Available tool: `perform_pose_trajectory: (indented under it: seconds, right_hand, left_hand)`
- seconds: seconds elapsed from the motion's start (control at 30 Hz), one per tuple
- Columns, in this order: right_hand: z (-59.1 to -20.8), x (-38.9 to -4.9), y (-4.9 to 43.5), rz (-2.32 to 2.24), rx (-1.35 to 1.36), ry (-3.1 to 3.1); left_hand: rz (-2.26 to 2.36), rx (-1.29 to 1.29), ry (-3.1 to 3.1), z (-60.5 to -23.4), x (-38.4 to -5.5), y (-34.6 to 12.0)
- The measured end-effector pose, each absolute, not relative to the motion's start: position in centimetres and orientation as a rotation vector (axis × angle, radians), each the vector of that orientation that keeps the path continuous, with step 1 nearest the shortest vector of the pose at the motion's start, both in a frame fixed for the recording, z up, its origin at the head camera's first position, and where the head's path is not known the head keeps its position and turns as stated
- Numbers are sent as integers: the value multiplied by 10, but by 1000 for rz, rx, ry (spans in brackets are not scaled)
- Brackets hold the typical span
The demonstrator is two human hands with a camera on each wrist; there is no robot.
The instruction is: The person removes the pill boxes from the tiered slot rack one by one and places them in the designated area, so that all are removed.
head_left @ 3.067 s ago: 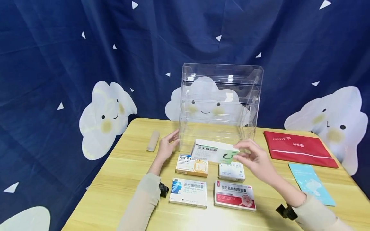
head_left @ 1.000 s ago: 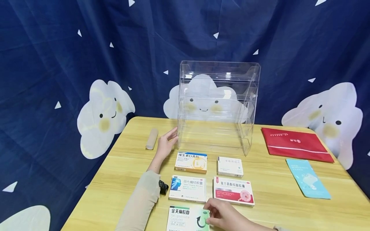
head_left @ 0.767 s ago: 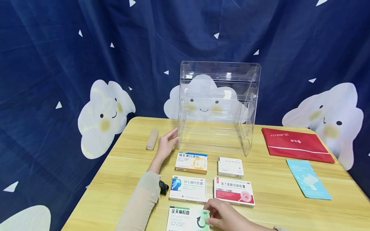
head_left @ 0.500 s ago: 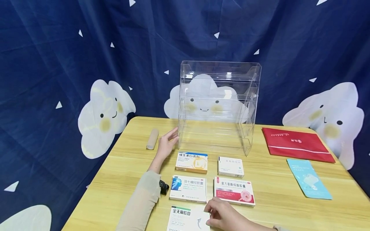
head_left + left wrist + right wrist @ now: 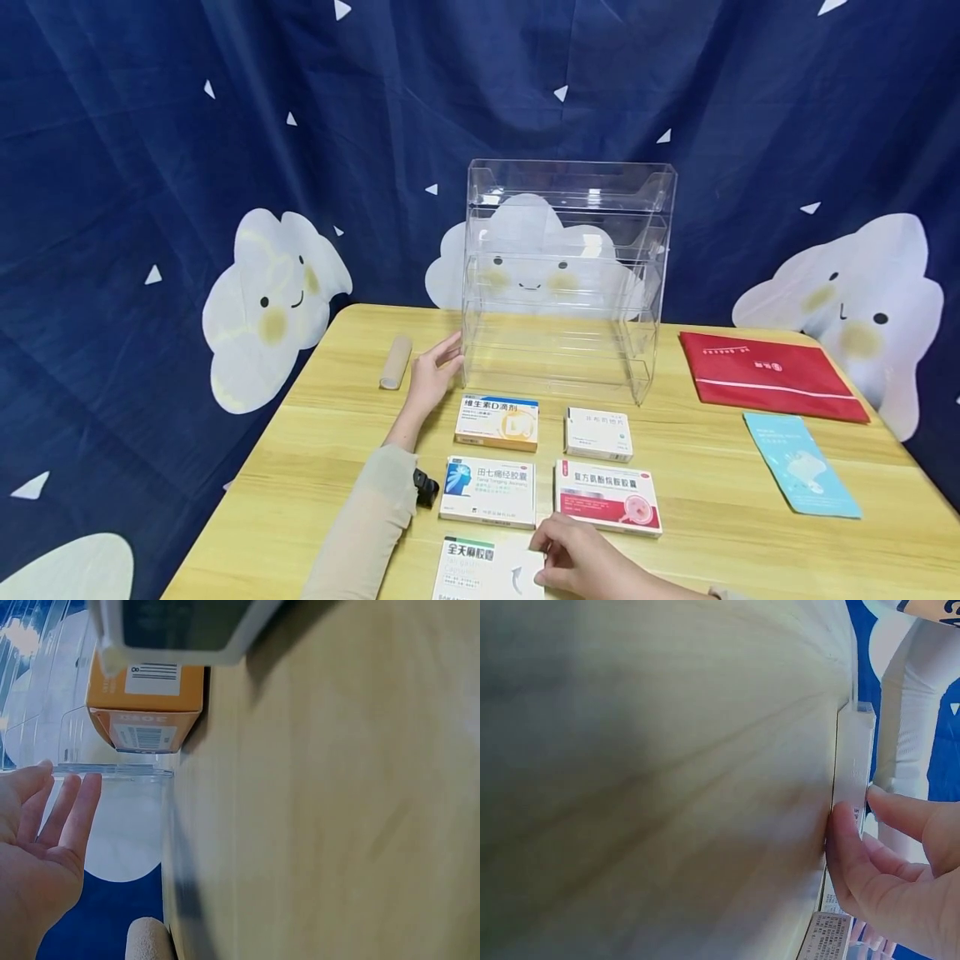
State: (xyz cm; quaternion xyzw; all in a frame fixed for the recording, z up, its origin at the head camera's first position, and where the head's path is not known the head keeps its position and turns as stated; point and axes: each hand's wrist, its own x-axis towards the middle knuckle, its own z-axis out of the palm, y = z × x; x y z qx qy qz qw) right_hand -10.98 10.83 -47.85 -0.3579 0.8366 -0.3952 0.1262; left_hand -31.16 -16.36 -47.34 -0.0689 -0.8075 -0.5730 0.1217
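Note:
My left hand (image 5: 431, 379) touches the left side panel of a clear acrylic tiered rack (image 5: 570, 200) with extended fingers. In the left wrist view those fingertips (image 5: 91, 784) meet the panel's edge. At the near side of the table, my right hand (image 5: 585, 558) pinches the right end of a white medicine box (image 5: 483, 575) with a green strip, lying face up; the frame cuts off its lower part. From the right wrist, the thumb and fingers (image 5: 846, 825) bracket the end of that box (image 5: 853, 754).
Between hand and rack lie an orange-and-white box (image 5: 495, 423), a small white box (image 5: 597, 433), a blue-and-white box (image 5: 487, 492) and a red-and-white box (image 5: 607, 497). A cardboard tube (image 5: 396, 362) is left; a red pouch (image 5: 772, 379) and a light-blue packet (image 5: 802, 465) are right.
About three seconds ago my right hand held the green-striped medicine box raised before the rack; it has come down to the table's near side. My left hand has stayed at the rack.

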Motion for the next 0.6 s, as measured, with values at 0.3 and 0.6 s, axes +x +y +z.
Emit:
perform_pose_trajectory:
  seconds: [0.3,0.6]
  right_hand:
    - [-452,-114,116,-1277,-1004,2594]
    - [-384,-175,129,-1155,-695,3338]
  left_hand:
    - [-1562,-176,-2382,-460,-297,-164]
    - [-1001,-201,-2126,-390,-267,-134]
